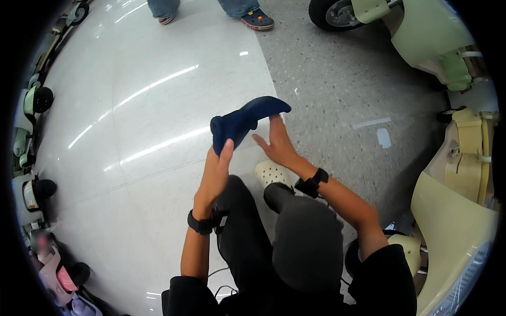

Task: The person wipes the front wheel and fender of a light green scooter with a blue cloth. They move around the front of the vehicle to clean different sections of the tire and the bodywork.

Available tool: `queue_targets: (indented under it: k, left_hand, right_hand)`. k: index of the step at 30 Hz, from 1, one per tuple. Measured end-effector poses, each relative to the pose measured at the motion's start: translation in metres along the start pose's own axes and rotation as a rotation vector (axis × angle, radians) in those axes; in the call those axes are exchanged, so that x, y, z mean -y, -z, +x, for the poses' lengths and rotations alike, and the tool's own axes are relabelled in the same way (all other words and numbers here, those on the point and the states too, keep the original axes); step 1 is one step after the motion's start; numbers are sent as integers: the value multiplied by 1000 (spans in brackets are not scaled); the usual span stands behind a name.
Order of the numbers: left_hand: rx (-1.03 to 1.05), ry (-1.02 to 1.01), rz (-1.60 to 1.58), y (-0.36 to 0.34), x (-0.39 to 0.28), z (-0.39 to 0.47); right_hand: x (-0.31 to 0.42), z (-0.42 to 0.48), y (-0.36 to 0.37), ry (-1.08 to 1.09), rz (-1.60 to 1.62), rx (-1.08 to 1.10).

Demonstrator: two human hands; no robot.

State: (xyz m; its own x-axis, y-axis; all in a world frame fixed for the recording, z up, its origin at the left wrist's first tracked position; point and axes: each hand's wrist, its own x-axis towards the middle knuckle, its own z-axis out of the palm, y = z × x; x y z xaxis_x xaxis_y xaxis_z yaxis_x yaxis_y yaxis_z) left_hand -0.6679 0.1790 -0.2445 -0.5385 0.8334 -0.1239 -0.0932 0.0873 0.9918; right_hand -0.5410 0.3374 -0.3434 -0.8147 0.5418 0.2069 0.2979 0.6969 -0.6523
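Observation:
A dark blue cloth item, folded or bunched, perhaps a cap (247, 118), is held out in front of me above the floor. My left hand (216, 170) grips its lower left end, thumb on top and the other fingers hidden beneath or behind it. My right hand (276, 142) is at its right end; the fingertips reach under the cloth's edge and the thumb stands apart. Whether those fingers pinch the cloth cannot be told. Both wrists wear black straps. Below my hands is my cream clog (270, 173) on the floor.
Pale yellow-green scooter body panels (450, 221) stand close on the right, with a black wheel (338, 14) at the top right. Small scooters (29, 189) line the far left. Another person's legs and dark clog (257, 19) are at the top. Tape (372, 123) marks the grey floor.

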Motion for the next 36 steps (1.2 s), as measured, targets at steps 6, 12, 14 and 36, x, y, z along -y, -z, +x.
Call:
queue_targets:
  k: [6,12,14,36]
  left_hand:
    - [225,47,98,-36,14,37]
    - [366,-199,211,-60,-6,41]
    - [468,-225,189,-62,-18,39]
    - [413,-153,-6,-44,-71,-48]
  right_hand:
    - [-29,10,-19,-475,742,624]
    - [4,20,64,-311,660,539]
    - [16,17,92,-254,531,540]
    - [74,-23,152,101,-145,-357]
